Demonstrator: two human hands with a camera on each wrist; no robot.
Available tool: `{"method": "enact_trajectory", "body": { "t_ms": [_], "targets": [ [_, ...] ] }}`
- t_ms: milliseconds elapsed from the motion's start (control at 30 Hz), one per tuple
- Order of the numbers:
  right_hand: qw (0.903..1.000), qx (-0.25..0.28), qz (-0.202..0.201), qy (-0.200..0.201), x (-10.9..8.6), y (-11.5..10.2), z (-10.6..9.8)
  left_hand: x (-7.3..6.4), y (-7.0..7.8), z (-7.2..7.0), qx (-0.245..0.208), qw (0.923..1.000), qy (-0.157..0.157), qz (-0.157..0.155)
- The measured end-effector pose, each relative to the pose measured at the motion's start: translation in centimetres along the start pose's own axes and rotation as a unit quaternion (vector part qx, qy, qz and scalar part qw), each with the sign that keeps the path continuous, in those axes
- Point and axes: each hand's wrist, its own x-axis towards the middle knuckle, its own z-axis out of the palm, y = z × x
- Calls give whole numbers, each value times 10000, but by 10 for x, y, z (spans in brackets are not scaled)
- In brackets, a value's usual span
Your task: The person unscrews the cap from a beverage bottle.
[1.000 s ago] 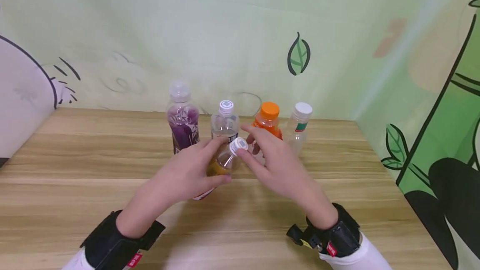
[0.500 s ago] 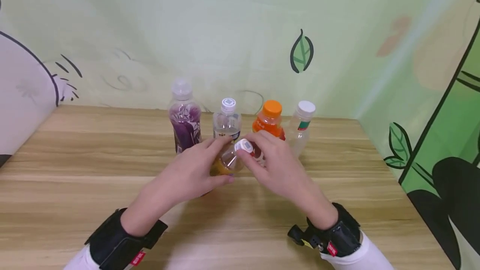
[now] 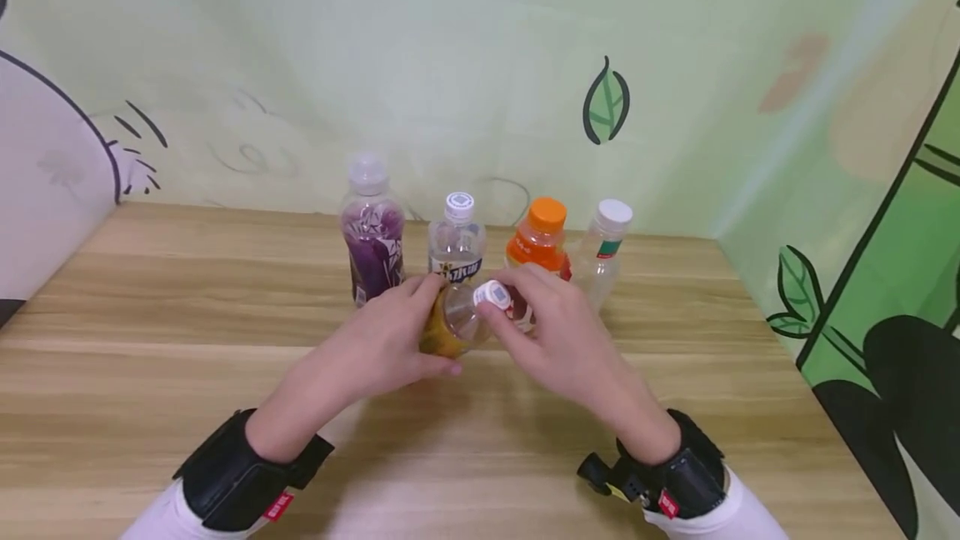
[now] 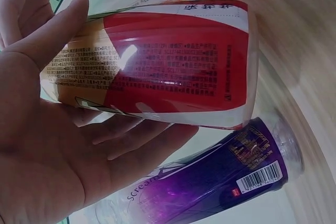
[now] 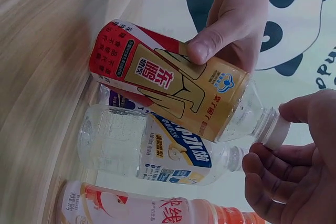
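A bottle with a red and gold label (image 5: pixel 163 82) is tilted, its neck toward my right hand. My left hand (image 3: pixel 382 336) grips it round the label, thumb on one side and fingers on the other. In the left wrist view the label's red back (image 4: pixel 173 61) faces the camera. My right hand (image 3: pixel 551 327) pinches the white cap (image 5: pixel 275 131) between thumb and fingers; the cap sits on the bottle's neck. Behind the hands stands a clear bottle with a white cap (image 3: pixel 457 244). The held bottle's lower part is hidden by my left hand in the head view.
A purple-labelled bottle (image 3: pixel 372 240) stands at the back left of the wooden table (image 3: pixel 187 290). Back right are an orange-capped bottle (image 3: pixel 536 244) and a see-through bottle with a white cap (image 3: pixel 600 261). A printed cloth wall (image 3: pixel 480 65) rises behind them.
The fingers of my right hand have closed in on the cap. The bottle's neck has shifted slightly right, and its lower end has gone out of sight behind my left hand.
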Motion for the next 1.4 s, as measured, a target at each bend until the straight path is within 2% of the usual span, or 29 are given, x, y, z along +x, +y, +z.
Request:
{"method": "enact_trajectory", "body": {
  "t_ms": [167,400,500,667,833,1067,1400],
  "targets": [
    [10000,33,92,9,1,-2,2,-1,-2,0,102,9999,44,79],
    [9965,-61,827,59,2,-6,5,-1,-2,0,200,9996,133,155],
    [9954,-72,949,74,1,-7,6,-1,-2,0,203,9997,104,128],
    [9968,-46,755,259,1,-7,8,0,-2,0,254,9995,99,147],
    [9968,42,719,333,2,-8,7,1,-2,0,305,9990,226,234],
    [9977,116,591,304,4,-7,5,2,-2,-1,95,9989,357,283],
    [9987,222,410,214,2,-4,6,3,-6,0,-38,9995,204,255]
  ]
}}
